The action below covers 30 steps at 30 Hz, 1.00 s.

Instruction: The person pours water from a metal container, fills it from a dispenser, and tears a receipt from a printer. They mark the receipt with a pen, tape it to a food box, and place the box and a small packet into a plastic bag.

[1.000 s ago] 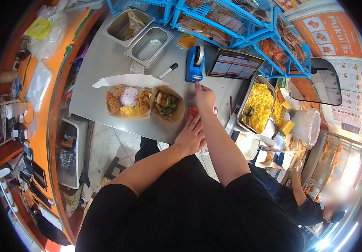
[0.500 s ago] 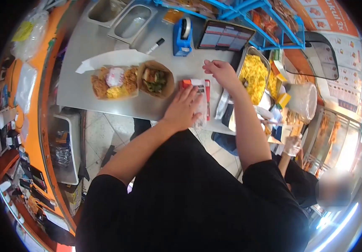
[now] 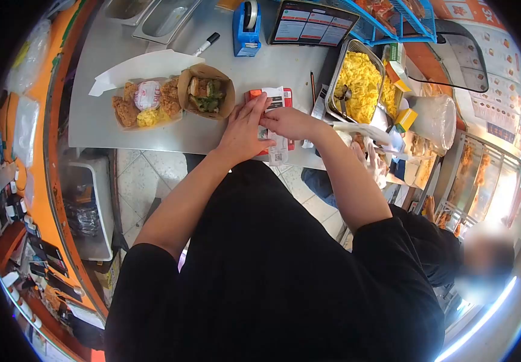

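My left hand (image 3: 247,134) lies flat with spread fingers on a printed paper receipt (image 3: 278,154) and a flat red item (image 3: 289,98) beneath it. My right hand (image 3: 294,123) rests on the same paper, its fingers curled together against the fingers of my left hand. Whatever its fingertips hold, if anything, is hidden. Left of my hands stands an open brown carton (image 3: 188,90) with browned pieces and green vegetables. Beside it, an open paper tray holds fried chicken (image 3: 125,113), a round wrapped bundle (image 3: 147,95) and scrambled egg (image 3: 148,117).
A blue tape dispenser (image 3: 246,36), a marker (image 3: 206,44) and a tablet (image 3: 312,24) are at the back. A metal pan of yellow scrambled egg (image 3: 357,81) stands on the right. A co-worker's gloved hand (image 3: 374,161) reaches in near it.
My right hand has come down leftward onto the receipt beside my left hand, which stays on it. The co-worker's gloved hand has moved toward the counter. The view has shifted slightly.
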Tool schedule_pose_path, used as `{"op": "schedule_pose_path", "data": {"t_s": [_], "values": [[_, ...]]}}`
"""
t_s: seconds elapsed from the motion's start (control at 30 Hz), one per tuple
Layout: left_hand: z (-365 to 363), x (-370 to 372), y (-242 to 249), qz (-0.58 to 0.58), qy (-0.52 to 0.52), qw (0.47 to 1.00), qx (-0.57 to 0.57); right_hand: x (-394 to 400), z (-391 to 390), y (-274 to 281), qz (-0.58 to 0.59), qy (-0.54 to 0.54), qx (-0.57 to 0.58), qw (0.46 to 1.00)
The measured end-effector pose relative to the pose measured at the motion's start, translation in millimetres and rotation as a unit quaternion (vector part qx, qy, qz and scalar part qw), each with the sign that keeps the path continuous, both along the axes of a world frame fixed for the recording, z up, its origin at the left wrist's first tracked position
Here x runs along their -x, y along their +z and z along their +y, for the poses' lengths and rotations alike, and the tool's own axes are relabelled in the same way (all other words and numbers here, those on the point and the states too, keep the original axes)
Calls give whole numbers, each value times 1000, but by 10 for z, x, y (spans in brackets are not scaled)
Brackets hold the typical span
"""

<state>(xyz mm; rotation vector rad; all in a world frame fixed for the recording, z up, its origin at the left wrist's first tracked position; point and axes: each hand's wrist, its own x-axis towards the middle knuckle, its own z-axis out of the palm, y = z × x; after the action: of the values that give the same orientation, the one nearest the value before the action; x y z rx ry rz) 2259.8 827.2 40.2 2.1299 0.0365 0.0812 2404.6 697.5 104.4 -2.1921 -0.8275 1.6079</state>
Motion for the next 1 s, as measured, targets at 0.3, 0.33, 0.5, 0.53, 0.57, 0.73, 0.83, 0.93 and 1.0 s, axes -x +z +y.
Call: {"op": "schedule_pose_path", "data": {"t_s": [0.3, 0.33, 0.5, 0.53, 0.57, 0.73, 0.83, 0.93, 1.0], "values": [[17, 11, 63, 49, -5, 999, -13, -44, -164, 343, -4, -23, 12, 1000], [18, 15, 62, 44, -7, 999, -12, -42, -156, 376, 14, -46, 35, 998], [19, 20, -14, 48, -13, 999, 7, -14, -202, 360, 24, -45, 44, 998], [11, 23, -30, 34, -3, 999, -1, 1, -189, 394, 17, -38, 61, 997], [2, 25, -30, 20, 6, 1000, -8, 12, -199, 396, 17, -36, 64, 997], [23, 43, -10, 26, -3, 1000, -4, 17, -243, 443, 39, -59, 69, 995], [28, 50, 13, 33, 1, 999, -10, -10, -403, 373, 158, -176, 8, 972], [31, 69, 18, 28, 0, 1000, -8, 178, -354, 474, 208, -353, -66, 910], [27, 77, -7, 27, -1, 1000, -6, 185, -415, 377, 219, -351, -69, 907]]}}
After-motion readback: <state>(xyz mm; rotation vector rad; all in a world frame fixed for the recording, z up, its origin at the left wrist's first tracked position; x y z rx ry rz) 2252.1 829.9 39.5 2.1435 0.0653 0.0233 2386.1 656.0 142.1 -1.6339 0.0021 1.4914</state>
